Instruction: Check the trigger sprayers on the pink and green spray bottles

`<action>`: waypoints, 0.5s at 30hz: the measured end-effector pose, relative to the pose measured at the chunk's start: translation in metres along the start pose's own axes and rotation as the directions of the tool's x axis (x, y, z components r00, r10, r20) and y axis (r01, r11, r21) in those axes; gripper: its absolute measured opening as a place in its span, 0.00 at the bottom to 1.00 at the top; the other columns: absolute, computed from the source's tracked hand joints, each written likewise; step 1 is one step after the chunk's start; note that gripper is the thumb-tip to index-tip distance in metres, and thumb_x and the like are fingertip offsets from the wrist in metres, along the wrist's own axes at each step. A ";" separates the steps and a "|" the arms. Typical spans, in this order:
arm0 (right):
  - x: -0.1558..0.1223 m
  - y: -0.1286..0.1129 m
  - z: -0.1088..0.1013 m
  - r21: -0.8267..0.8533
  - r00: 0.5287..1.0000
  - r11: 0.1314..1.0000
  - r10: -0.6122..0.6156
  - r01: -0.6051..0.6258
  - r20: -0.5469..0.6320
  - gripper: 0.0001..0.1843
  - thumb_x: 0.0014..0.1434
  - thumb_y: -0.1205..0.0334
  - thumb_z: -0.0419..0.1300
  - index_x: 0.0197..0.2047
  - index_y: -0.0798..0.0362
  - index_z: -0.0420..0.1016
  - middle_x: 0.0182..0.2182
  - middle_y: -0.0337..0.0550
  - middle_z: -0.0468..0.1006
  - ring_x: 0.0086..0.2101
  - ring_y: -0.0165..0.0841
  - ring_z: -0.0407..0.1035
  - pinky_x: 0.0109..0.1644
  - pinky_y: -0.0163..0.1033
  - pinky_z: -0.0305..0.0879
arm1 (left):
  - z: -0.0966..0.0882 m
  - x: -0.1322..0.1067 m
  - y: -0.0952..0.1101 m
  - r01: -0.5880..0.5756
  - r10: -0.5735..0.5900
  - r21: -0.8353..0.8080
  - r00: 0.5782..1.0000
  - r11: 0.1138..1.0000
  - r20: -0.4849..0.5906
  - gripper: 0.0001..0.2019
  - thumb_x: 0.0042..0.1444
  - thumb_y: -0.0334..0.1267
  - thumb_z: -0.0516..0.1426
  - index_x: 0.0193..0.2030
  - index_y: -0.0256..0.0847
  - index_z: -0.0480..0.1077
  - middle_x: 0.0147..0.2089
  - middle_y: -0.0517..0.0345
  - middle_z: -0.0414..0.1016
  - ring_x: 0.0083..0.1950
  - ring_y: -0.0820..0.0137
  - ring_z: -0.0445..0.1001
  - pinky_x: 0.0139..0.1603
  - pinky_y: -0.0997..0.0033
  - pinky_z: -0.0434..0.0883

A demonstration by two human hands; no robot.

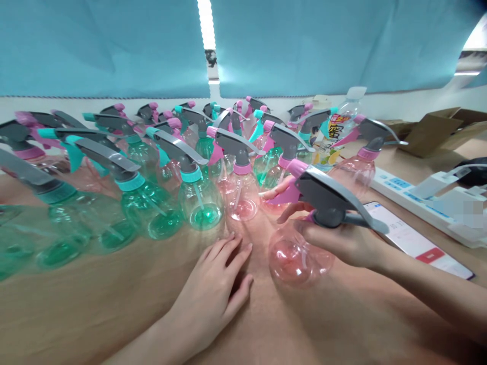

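In my right hand is a pink spray bottle, gripped round its neck just under the grey and pink trigger head. The bottle leans, its round base turned partly toward me. My left hand rests palm down on the table, fingers loosely apart and holding nothing. Just beyond its fingertips stands another pink spray bottle. Left of that one is a green spray bottle with a turquoise collar.
Several more green and pink spray bottles crowd the table's far side and left. A clear labelled drink bottle stands behind them. On the right are a phone, a white power strip with plugs, and a cardboard box. A blue curtain hangs behind.
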State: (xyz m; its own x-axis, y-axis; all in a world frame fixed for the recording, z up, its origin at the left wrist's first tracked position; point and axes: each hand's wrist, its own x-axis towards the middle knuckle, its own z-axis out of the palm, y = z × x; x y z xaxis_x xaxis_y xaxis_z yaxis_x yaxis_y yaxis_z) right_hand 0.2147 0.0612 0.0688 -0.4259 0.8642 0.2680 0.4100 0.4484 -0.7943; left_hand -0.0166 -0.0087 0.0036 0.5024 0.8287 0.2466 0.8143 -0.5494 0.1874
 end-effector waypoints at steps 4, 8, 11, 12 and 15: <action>0.000 0.001 -0.004 0.010 0.997 0.999 0.045 -0.045 0.068 0.11 0.48 0.66 0.57 0.36 0.46 0.74 0.24 0.34 0.77 0.26 0.34 0.72 0.37 0.43 0.70 | -0.001 0.000 0.000 0.004 -0.004 0.002 1.000 1.000 0.003 0.19 0.64 0.37 0.50 0.61 0.37 0.65 0.61 0.42 0.68 0.62 0.52 0.64 0.57 0.48 0.67; 0.002 -0.005 -0.004 0.035 0.999 0.999 0.016 -0.018 0.051 0.17 0.45 0.68 0.56 0.39 0.43 0.73 0.29 0.34 0.80 0.28 0.35 0.74 0.37 0.43 0.71 | 0.000 -0.001 0.000 0.002 -0.002 0.010 1.000 1.000 0.012 0.19 0.65 0.37 0.50 0.61 0.35 0.65 0.61 0.42 0.67 0.63 0.53 0.63 0.57 0.48 0.67; 0.003 -0.005 -0.003 0.035 0.999 0.999 0.013 -0.014 0.042 0.15 0.45 0.68 0.55 0.37 0.42 0.73 0.31 0.33 0.81 0.32 0.37 0.76 0.40 0.44 0.71 | 0.000 -0.001 0.000 -0.002 0.002 0.010 1.000 1.000 0.006 0.20 0.65 0.37 0.50 0.61 0.35 0.64 0.61 0.42 0.67 0.62 0.53 0.63 0.58 0.48 0.66; 0.003 -0.004 -0.003 0.031 0.999 0.999 0.011 -0.013 0.049 0.13 0.45 0.68 0.55 0.34 0.43 0.73 0.31 0.33 0.81 0.32 0.37 0.76 0.40 0.45 0.70 | 0.000 0.000 0.000 -0.003 0.003 0.010 1.000 1.000 0.006 0.20 0.65 0.37 0.50 0.61 0.35 0.64 0.61 0.42 0.67 0.62 0.53 0.63 0.58 0.48 0.66; 0.001 0.000 -0.003 -0.018 0.998 0.999 0.028 -0.027 0.049 0.08 0.47 0.66 0.55 0.31 0.45 0.72 0.30 0.34 0.80 0.30 0.37 0.74 0.36 0.44 0.69 | 0.001 -0.001 0.000 -0.003 0.003 0.007 1.000 1.000 -0.001 0.20 0.65 0.37 0.50 0.62 0.36 0.64 0.61 0.43 0.67 0.63 0.53 0.63 0.58 0.48 0.66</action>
State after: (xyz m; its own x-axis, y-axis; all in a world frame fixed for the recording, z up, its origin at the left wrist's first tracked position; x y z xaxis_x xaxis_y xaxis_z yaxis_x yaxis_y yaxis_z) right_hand 0.2165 0.0625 0.0708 -0.4533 0.8642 0.2183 0.4359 0.4286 -0.7914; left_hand -0.0169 -0.0089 0.0025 0.5044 0.8270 0.2483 0.8148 -0.5510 0.1800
